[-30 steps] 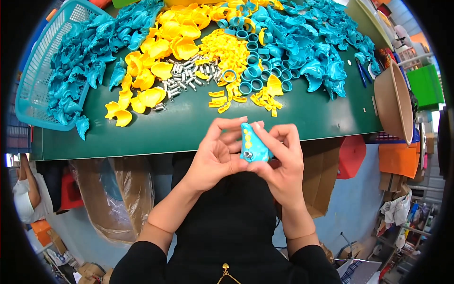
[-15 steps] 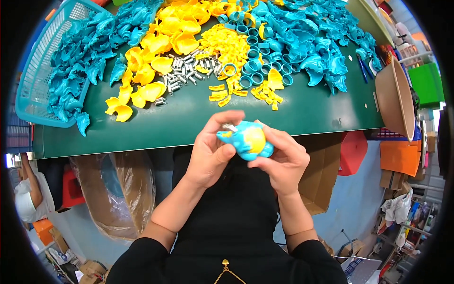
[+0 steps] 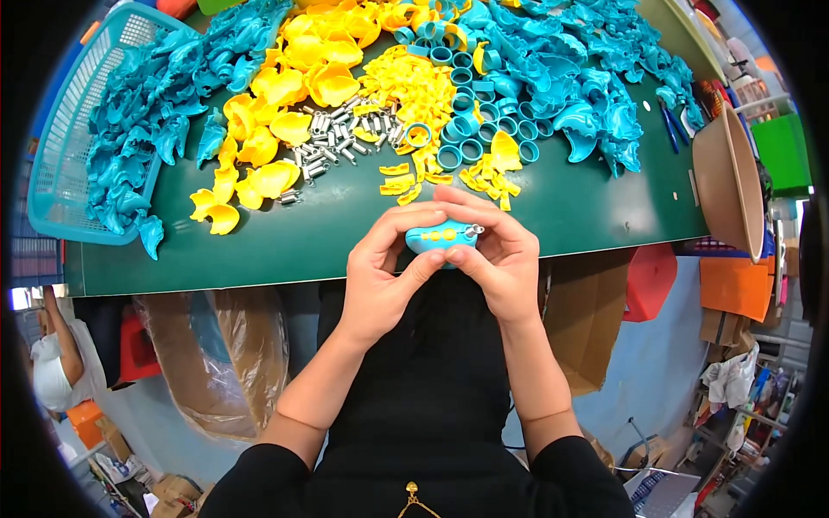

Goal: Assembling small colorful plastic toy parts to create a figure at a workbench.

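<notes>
Between my two hands, just in front of the table edge, is a blue plastic toy piece [image 3: 432, 239] with yellow spots and a small silver metal part showing at its right end. My left hand [image 3: 384, 263] wraps round its left side, thumb on the near face. Around the right side close the fingers of my right hand [image 3: 496, 259], its thumb meeting the left one. Beyond them on the green table [image 3: 285, 250] lie small yellow pieces [image 3: 488, 181], blue rings [image 3: 471, 147], silver metal cylinders [image 3: 332, 138] and yellow shells [image 3: 259, 142].
Blue shells [image 3: 596, 112] are heaped at the far right and in a blue basket [image 3: 52, 190] at left. A beige tub [image 3: 725, 181] leans by the right edge. Cardboard boxes [image 3: 587, 319] and a red stool [image 3: 649, 281] stand below the table. Another person's arm [image 3: 62, 337] shows far left.
The toy piece has been turned, so its yellow patch is out of sight and the spotted side shows. My hands have come closer together, both thumbs now meeting on it.
</notes>
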Motion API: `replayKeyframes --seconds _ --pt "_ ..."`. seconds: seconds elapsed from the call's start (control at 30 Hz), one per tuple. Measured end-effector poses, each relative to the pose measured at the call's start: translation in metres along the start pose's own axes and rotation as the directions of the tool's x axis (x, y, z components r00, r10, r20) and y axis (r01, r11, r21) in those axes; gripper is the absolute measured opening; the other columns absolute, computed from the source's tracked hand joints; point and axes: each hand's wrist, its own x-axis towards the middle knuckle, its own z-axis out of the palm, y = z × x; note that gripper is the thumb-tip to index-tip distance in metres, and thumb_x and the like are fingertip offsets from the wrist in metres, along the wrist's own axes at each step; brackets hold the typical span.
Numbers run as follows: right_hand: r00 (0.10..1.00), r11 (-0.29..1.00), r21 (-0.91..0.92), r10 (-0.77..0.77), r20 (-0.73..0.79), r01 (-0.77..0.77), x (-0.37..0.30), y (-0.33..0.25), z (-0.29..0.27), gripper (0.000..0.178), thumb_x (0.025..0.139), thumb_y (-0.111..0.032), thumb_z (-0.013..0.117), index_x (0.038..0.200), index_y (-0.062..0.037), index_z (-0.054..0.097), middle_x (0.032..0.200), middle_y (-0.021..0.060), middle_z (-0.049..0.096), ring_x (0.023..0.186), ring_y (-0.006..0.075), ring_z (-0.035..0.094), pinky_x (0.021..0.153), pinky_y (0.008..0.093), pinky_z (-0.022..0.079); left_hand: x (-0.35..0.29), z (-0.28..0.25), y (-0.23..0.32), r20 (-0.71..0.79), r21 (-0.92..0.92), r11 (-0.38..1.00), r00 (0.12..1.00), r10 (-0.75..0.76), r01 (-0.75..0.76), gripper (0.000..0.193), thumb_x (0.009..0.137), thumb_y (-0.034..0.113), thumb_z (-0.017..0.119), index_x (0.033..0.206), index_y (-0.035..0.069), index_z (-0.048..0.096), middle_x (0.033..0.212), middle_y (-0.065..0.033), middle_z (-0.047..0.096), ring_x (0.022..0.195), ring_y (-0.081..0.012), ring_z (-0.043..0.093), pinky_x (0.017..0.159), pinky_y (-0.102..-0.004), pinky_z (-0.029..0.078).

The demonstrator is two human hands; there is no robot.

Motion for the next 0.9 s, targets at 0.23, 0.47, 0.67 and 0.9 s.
replayKeyframes --seconds 0.23,0.47,0.67,0.9 --pt "0.997 1.0 0.004 0.018 -0.078 -0.018 -0.003 -0.008 0.007 0.021 0.085 0.003 0.073 0.105 0.001 0.07 0.123 0.0206 0.065 0.118 0.0315 0.063 0.101 0.0421 0.051 0.001 0.002 -0.008 -0.039 0.245 0.951 0.979 0.202 -0.187 0.034 0.082 -0.003 0.077 0.115 0.0 0.069 0.111 -0.01 0.066 0.105 -0.019 0.063 0.095 -0.0315 0.05" --pt "0.99 0.993 -0.032 0.115 0.077 -0.113 -0.003 -0.016 -0.006 0.042 0.084 0.0 0.073 0.122 -0.0012 0.056 0.132 0.0158 0.059 0.123 0.0259 0.057 0.104 0.0402 0.047 0.006 -0.002 -0.001 0.022 0.198 0.968 0.988 0.15 -0.151 0.044 0.083 0.0 0.078 0.125 -0.001 0.065 0.117 -0.0083 0.058 0.108 -0.0179 0.061 0.094 -0.0289 0.049" --pt "0.996 0.985 -0.175 -0.024 -0.081 0.01 0.052 -0.033 -0.025 0.056 0.09 -0.002 0.069 0.142 0.0014 0.047 0.122 0.0096 0.061 0.111 0.016 0.06 0.096 0.0303 0.05 0.015 -0.022 -0.002 -0.113 0.338 0.902 0.94 0.322 -0.269 0.029 0.102 0.016 0.054 0.123 -0.002 0.062 0.119 -0.0072 0.052 0.101 -0.0138 0.057 0.091 -0.0297 0.046" --pt "0.996 0.797 -0.604 -0.058 -0.069 0.004 0.074 -0.017 -0.017 0.045 0.087 -0.003 0.076 0.128 0.0015 0.059 0.114 0.0092 0.067 0.103 0.0133 0.064 0.09 0.027 0.052 0.012 -0.026 -0.002 -0.094 0.34 0.922 0.969 0.229 -0.185 0.011 0.097 -0.001 0.057 0.105 -0.003 0.064 0.108 -0.0057 0.055 0.095 -0.0103 0.054 0.086 -0.0238 0.045"
